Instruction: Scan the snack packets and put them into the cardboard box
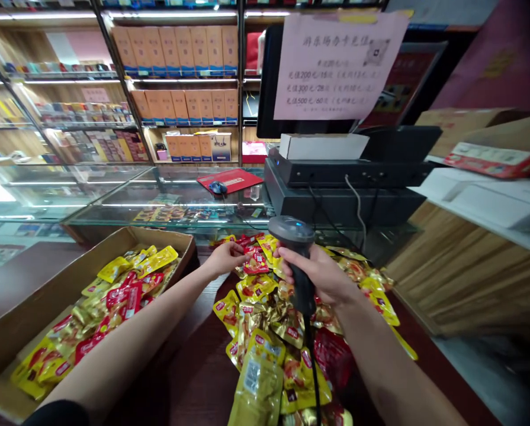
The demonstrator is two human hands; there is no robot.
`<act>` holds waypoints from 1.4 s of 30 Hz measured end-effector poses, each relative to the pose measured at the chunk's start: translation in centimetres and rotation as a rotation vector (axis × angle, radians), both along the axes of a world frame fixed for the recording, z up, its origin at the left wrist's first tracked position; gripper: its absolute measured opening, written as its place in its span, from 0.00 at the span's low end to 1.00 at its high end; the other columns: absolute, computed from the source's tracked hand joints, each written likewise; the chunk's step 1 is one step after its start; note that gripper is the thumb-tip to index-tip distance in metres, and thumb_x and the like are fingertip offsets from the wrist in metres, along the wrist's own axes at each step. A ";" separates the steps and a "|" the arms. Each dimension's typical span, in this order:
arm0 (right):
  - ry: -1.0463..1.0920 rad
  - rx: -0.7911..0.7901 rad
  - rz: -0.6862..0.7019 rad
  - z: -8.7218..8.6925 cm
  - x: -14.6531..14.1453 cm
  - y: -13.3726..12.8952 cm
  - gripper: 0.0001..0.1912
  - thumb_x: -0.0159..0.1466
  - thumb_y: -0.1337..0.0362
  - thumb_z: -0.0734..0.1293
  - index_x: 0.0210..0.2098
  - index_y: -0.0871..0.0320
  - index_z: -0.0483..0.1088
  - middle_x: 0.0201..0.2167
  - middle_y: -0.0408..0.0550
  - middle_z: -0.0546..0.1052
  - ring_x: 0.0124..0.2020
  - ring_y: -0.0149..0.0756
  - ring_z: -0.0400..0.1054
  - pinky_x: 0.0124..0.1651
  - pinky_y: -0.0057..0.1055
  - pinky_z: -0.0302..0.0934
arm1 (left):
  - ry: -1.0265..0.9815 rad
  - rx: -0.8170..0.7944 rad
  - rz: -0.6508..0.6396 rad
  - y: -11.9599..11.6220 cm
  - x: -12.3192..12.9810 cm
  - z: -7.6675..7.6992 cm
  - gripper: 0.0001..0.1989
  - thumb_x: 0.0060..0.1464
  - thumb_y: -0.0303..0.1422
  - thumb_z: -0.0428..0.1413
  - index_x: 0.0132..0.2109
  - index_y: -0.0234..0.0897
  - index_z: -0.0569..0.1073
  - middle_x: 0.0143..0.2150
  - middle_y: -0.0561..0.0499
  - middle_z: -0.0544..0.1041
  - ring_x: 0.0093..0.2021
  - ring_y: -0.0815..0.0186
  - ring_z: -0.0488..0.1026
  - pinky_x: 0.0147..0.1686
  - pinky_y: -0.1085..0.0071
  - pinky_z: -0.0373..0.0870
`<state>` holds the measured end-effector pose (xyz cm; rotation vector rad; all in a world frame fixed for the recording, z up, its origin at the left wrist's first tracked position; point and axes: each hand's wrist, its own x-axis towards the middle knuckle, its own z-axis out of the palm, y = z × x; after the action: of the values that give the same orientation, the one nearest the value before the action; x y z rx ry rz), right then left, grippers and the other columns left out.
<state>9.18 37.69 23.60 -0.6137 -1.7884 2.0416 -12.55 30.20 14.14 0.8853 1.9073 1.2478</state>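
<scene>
While your right hand [318, 275] wraps its fingers tightly around a corded barcode scanner [296, 236], your left hand [222, 259] pinches a red-and-yellow snack packet [256, 263] atop a heaped pile of packets [265, 313] — a full cardboard box [158, 236] sits just left, a glass display counter [171, 207] beyond.

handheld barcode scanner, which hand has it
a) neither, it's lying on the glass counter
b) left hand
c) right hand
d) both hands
C: the right hand is wrapped around the black handheld barcode scanner, while the left hand is apart from it, at the snack packets.
</scene>
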 end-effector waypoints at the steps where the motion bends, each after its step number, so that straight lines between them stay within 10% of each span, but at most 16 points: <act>1: -0.009 0.004 0.002 -0.2 0.0 0.1 0.16 0.57 0.55 0.70 0.36 0.60 0.66 0.20 0.39 0.67 0.20 0.25 0.60 0.23 0.24 0.56 | -0.016 0.029 0.007 0.1 0.0 -0.5 0.24 0.35 0.41 0.68 0.37 0.34 0.70 0.26 0.54 0.73 0.27 0.67 0.73 0.24 0.74 0.69; 17: -0.132 0.018 0.022 -2.0 -1.2 -0.5 0.16 0.56 0.53 0.70 0.35 0.59 0.65 0.20 0.39 0.67 0.19 0.26 0.61 0.23 0.25 0.57 | -0.377 0.028 0.113 -0.1 0.6 -0.7 0.19 0.38 0.14 0.58 0.39 0.32 0.70 0.20 0.57 0.70 0.19 0.74 0.66 0.21 0.79 0.61; 27: -0.158 0.007 0.063 -3.1 -1.9 -1.5 0.15 0.57 0.55 0.69 0.35 0.58 0.65 0.18 0.38 0.67 0.17 0.25 0.60 0.21 0.25 0.56 | -1.047 0.035 -0.021 -0.8 -1.3 3.0 0.11 0.53 0.30 0.46 0.34 0.30 0.71 0.22 0.50 0.67 0.18 0.74 0.63 0.18 0.80 0.61; 32: -0.142 0.005 0.077 -3.3 -1.9 -1.3 0.16 0.57 0.53 0.69 0.34 0.59 0.65 0.19 0.38 0.68 0.17 0.25 0.60 0.21 0.24 0.55 | -0.794 -0.149 0.039 -0.5 -1.4 1.3 0.18 0.60 0.43 0.45 0.35 0.32 0.69 0.27 0.48 0.72 0.26 0.67 0.73 0.24 0.72 0.71; 42: -0.150 -0.019 0.043 -2.8 -1.5 -0.8 0.16 0.57 0.53 0.69 0.33 0.59 0.66 0.18 0.38 0.67 0.17 0.25 0.60 0.21 0.25 0.56 | 0.136 0.120 -0.076 -0.5 1.4 -0.9 0.26 0.42 0.44 0.64 0.46 0.35 0.70 0.35 0.49 0.74 0.32 0.67 0.72 0.33 0.71 0.71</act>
<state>7.64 36.87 20.83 -0.7593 -1.8819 2.0929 -11.19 29.67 13.23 1.1204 1.8997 1.2964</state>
